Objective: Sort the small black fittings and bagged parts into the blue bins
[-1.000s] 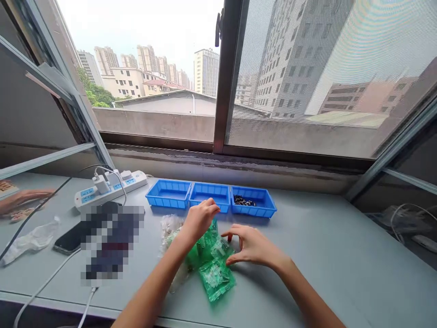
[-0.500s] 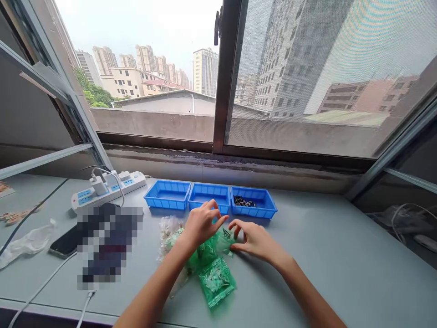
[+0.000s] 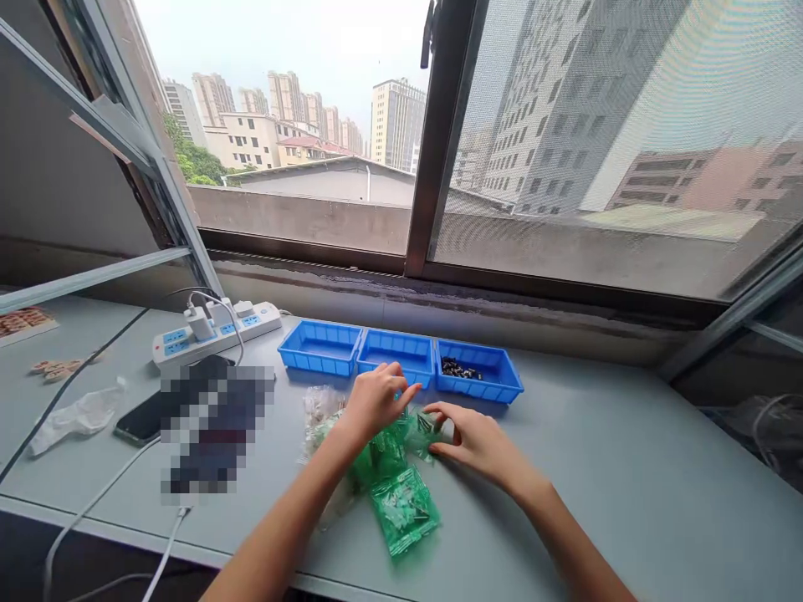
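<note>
My left hand (image 3: 375, 403) is closed at the top of a translucent green plastic bag (image 3: 421, 428), its fingers curled and its thumb pointing right. From the right side, my right hand (image 3: 473, 445) has its bent fingers and thumb at the same bag, where small dark pointed pieces show through. What lies under the fingertips is partly hidden. Below them rests a sealed green packet (image 3: 406, 512) of small parts. More green plastic and a clear bag (image 3: 321, 405) of small pieces lie beneath and beside my left forearm.
Behind my hands stand three blue bins in a row; the right bin (image 3: 480, 372) holds small black pieces. To the left are a white power strip (image 3: 217, 334), a black phone (image 3: 139, 418), crumpled white plastic (image 3: 81, 418) and cables. A window frame rises behind the table (image 3: 627, 468).
The camera view has turned and tilted slightly, so the scene appears shifted to the right. Both hands keep almost the same pose at the green bag.
</note>
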### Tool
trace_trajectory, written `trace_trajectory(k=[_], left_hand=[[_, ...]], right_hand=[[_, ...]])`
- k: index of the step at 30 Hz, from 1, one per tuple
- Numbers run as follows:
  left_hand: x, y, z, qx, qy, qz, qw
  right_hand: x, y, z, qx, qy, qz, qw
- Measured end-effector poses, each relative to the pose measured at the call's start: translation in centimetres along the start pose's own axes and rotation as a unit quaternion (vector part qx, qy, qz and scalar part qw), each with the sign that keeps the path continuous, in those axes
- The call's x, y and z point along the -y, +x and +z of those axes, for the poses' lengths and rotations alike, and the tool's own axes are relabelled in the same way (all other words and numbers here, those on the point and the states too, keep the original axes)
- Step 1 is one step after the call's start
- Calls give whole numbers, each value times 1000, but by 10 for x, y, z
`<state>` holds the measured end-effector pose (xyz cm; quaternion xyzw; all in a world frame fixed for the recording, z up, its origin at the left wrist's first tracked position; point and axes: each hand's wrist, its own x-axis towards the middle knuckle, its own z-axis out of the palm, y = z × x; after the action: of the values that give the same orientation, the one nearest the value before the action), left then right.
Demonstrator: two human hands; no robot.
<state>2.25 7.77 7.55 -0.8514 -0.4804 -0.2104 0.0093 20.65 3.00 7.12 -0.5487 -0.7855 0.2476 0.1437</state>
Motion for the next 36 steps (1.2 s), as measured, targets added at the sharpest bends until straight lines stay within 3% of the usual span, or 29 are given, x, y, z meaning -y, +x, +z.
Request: trace_trajectory(k=[9, 19, 22, 25, 31, 36], left_hand=[[7, -2, 1, 90, -4, -27, 996], [4, 1, -5, 122, -10, -10, 992], [5, 3, -6, 100, -34, -1, 994], [5, 4, -4, 46, -72, 49, 995], [4, 4, 5, -72, -21, 153, 985], [7, 4, 3, -127, -17, 169, 977]], right_hand=[[-6, -1, -6, -26, -49, 12, 998], [-8, 2, -6, -62, -97, 42, 992], [-11, 4, -7, -98, -123, 55, 986], [-13, 5, -9, -152, -81, 41, 984], [-17, 8, -2, -249, -19, -35, 968], [-16, 9, 5, -336, 33, -100, 936]])
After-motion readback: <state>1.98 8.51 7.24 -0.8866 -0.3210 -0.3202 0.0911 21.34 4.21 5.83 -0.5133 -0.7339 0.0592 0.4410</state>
